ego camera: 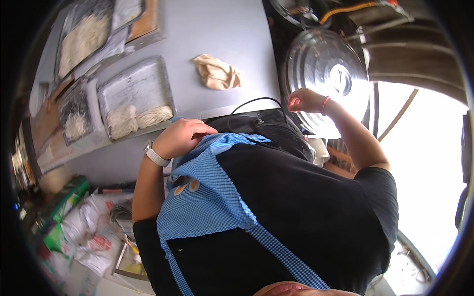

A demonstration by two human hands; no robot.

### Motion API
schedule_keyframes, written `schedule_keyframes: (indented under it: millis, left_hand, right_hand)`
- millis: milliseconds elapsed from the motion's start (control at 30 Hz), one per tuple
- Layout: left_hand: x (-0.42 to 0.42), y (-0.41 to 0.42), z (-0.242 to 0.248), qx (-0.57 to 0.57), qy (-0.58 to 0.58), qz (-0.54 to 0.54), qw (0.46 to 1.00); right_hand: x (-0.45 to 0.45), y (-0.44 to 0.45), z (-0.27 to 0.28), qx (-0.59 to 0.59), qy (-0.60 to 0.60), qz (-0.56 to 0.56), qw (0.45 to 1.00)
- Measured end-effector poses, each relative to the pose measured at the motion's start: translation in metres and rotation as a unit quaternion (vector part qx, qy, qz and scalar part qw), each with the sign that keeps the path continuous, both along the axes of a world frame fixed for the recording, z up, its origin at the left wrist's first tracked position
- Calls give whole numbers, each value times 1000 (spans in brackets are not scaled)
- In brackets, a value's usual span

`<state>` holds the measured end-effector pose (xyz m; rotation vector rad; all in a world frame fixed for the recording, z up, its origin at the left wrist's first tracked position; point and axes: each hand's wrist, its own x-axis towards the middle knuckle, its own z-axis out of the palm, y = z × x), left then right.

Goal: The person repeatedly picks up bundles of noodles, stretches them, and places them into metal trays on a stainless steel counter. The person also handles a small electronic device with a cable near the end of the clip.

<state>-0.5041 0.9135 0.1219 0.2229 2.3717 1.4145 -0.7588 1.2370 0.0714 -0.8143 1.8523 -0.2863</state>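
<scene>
My left hand [181, 137], with a pale watch on its wrist, rests at the bunched upper part of a blue checked apron [207, 207]; its fingertips are partly hidden, and whether they pinch the cloth is unclear. My right hand [305, 101], a red bracelet at the wrist, is raised with curled fingers in front of a large shiny metal lid [326, 66]. Whether it holds anything does not show. A crumpled beige cloth [218, 73] lies on the grey tabletop [222, 26]. Left of it, a floured metal tray [135, 81] holds bundles of pale noodles [122, 120].
More trays of noodles [85, 40] stand at the upper left, beside a wooden board [144, 22]. A black bag [248, 124] lies against the table's near edge. Plastic bags [89, 229] and an open box [129, 259] are at the lower left. An orange hose [348, 10] runs beyond the lid.
</scene>
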Motion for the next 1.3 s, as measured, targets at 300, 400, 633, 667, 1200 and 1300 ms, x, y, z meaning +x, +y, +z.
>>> schedule_keyframes:
  millis: [300,400,633,667,1200,1300]
  left_hand:
    - [-80,43,7,-20,-50,-105,993]
    - [-97,62,4,-42,-48,-102,993]
    - [-120,100,2,-33,71,-152,985]
    - [-122,105,4,-36,77,-158,984]
    - [-119,96,21,-1,182,-167,969]
    - [-117,94,22,-5,165,-163,973]
  right_hand:
    - [21,24,39,-18,-94,-61,994]
    - [22,19,55,-37,-120,-55,991]
    - [21,45,64,-1,-132,24,991]
    - [21,47,65,11,-178,31,984]
    - [23,44,63,71,-201,-13,977]
    - [22,46,60,82,-222,1,972]
